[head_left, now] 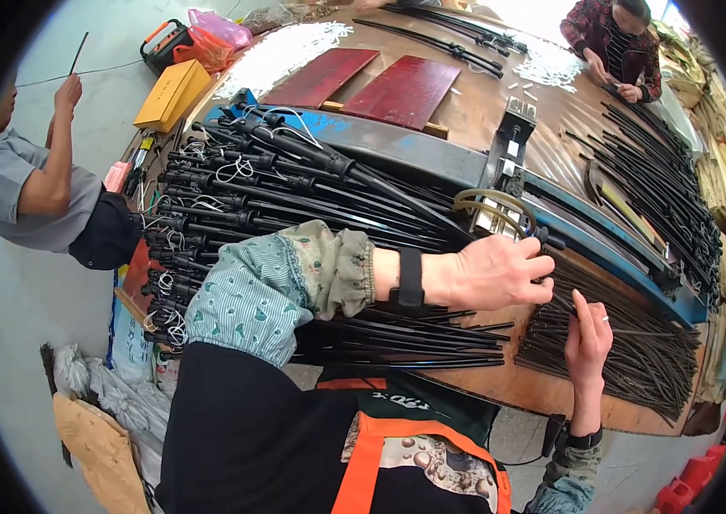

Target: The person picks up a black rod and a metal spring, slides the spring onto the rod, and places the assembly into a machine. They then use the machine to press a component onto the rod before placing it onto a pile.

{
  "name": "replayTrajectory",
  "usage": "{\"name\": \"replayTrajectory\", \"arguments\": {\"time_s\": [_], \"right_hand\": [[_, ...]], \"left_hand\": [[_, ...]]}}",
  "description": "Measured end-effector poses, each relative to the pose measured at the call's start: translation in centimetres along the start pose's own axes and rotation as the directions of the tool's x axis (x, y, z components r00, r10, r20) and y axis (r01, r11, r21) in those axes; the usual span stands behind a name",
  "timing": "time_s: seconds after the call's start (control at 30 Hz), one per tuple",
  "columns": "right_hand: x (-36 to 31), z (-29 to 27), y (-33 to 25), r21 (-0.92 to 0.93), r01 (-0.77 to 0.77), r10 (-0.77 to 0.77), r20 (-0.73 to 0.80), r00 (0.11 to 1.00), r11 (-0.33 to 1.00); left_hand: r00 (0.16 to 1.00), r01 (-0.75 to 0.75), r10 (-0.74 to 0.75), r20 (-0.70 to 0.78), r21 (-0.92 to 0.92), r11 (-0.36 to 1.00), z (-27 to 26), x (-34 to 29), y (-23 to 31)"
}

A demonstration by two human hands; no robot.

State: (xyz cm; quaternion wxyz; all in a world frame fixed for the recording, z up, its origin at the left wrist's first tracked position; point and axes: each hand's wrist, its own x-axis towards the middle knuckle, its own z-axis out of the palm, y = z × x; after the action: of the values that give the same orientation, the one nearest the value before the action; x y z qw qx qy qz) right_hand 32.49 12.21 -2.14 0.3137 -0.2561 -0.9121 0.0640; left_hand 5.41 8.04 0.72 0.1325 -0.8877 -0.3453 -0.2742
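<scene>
My left hand [500, 272] is closed, with its fingers curled in front of a small metal clamp [500, 218] with a brass-coloured loop, mounted on a blue metal beam [432, 158]. What those fingers hold is hidden. My right hand [588, 341] pinches a thin dark rod [637, 332] above a pile of similar thin rods [663, 364]. Left of the clamp lies a thick stack of long black shafts [294, 206] that look like umbrella frames, with plastic fittings and white cords at their left ends. My left forearm crosses over this stack.
Two dark red boards [402, 92] and heaps of small white pieces [290, 51] lie on the far table. More black shafts [637, 171] spread at the right. A person [616, 51] works at the far right; another person [46, 180] is at the left, near a yellow box [173, 94].
</scene>
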Motion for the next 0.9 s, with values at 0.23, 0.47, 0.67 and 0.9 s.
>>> {"name": "replayTrajectory", "arguments": {"time_s": [0.23,0.47,0.67,0.9], "right_hand": [[-2.1,-3.6,9.8,-0.114,-0.304,0.259,-0.3,0.918,0.946],[-4.7,-8.6,13.5,-0.059,-0.436,0.374,-0.418,0.828,0.898],[-4.3,-8.8,15.6,-0.019,-0.38,0.332,-0.446,0.831,0.925],[-4.8,-8.1,20.6,-0.181,-0.262,0.161,-0.437,0.885,0.948]], "left_hand": [[0.993,-0.048,0.031,0.117,0.145,0.988,-3.7,6.8,-2.1],[0.954,-0.08,0.075,0.289,0.004,0.997,1.2,14.4,-2.1],[0.956,-0.049,0.052,0.29,-0.018,0.999,4.1,15.2,-2.9],[0.941,0.016,0.01,0.34,-0.072,0.997,4.8,16.0,-4.6]]}}
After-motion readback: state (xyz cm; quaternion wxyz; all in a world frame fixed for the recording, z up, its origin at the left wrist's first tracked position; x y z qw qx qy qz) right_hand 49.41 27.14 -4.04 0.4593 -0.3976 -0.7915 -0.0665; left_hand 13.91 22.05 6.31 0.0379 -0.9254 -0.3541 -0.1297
